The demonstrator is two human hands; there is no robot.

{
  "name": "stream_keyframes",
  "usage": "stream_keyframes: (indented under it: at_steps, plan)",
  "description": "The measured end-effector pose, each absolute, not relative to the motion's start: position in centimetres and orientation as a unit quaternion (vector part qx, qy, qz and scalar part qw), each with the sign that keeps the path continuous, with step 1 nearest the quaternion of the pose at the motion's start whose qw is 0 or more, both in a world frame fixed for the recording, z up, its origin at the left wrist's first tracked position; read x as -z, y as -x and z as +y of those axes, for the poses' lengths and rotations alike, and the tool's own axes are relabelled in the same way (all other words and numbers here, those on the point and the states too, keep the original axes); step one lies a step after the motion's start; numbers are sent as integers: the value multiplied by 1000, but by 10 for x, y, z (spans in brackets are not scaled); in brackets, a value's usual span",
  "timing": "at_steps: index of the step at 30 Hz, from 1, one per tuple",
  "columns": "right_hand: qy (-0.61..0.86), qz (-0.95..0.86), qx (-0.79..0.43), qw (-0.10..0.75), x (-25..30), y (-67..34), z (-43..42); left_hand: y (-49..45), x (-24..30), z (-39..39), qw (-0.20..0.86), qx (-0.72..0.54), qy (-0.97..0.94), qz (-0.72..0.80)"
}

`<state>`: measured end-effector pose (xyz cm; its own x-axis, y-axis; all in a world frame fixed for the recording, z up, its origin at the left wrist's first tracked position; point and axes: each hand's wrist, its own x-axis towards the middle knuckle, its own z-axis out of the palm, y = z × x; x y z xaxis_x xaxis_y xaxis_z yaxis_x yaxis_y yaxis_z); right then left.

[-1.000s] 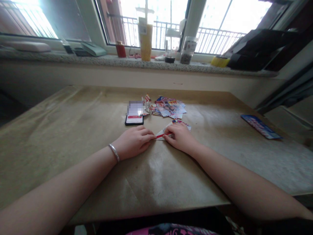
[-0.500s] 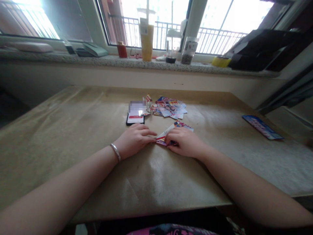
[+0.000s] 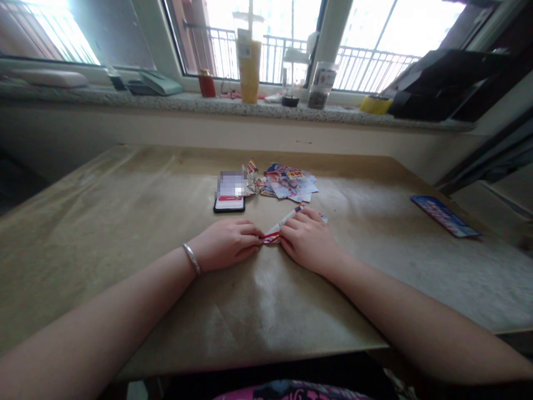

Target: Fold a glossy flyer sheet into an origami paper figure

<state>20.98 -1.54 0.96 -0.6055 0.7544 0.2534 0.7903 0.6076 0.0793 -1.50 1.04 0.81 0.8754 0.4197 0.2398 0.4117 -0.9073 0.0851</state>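
A printed paper piece (image 3: 273, 235), folded over with white, red and coloured parts showing, lies on the table between my hands. My left hand (image 3: 228, 241), with a silver bangle on its wrist, pinches the paper's left corner between thumb and fingers. Across the right part of the paper rests my right hand (image 3: 310, 238), its fingers together and curled down on the fold, hiding much of the sheet. Just beyond my hands lie a phone (image 3: 230, 194) with its screen lit and a pile of printed paper pieces (image 3: 291, 182).
Crumpled or folded paper (image 3: 252, 180) sits between phone and pile. A blue printed strip (image 3: 446, 216) lies at the table's right. On the windowsill (image 3: 166, 104) stand a tall cup of yellow drink (image 3: 250, 66), a red jar (image 3: 206, 83), clear containers (image 3: 322, 86) and a black bag (image 3: 437, 83).
My right hand has flattened over the paper, covering more of its printed side. My left fingers have closed on the left corner, and the paper has shifted slightly left.
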Motion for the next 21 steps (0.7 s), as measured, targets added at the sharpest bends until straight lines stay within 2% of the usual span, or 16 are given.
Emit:
stream_keyframes:
  at_steps: [11,21]
  plan:
    - [492,-851,-52,174,5,-209,0,16,-7,11,-36,-145,-970,193]
    - [510,-840,-54,175,6,-206,4,10,-4,9,-66,-127,-966,214]
